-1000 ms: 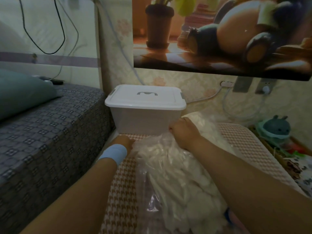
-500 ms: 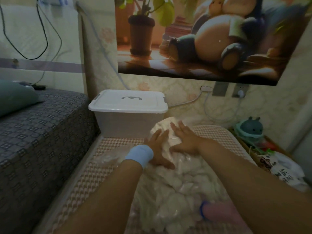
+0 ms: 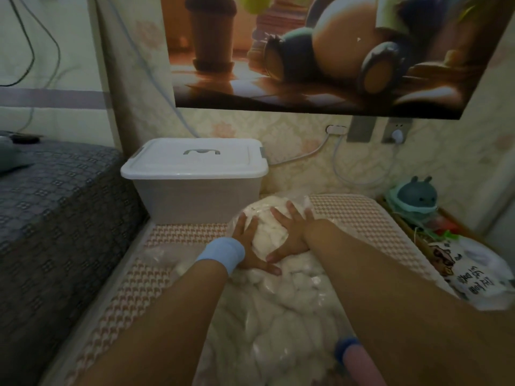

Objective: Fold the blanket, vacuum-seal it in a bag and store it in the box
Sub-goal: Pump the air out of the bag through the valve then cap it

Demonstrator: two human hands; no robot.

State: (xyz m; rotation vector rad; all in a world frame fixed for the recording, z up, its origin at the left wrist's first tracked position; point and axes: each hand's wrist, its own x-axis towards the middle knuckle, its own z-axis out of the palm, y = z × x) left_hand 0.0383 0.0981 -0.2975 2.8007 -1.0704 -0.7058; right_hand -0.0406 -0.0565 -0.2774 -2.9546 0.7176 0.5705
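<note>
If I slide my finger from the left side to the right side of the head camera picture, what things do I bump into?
Grey patterned bed → white lidded box → left hand → right hand → teal bunny toy.

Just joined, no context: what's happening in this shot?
A person's left hand, wearing a blue wristband, and right hand press flat, fingers spread, on the far end of a white blanket packed in a clear plastic bag. The bag lies on a patterned mat. The white storage box stands just behind it, lid on. The bag is not yet in the box.
</note>
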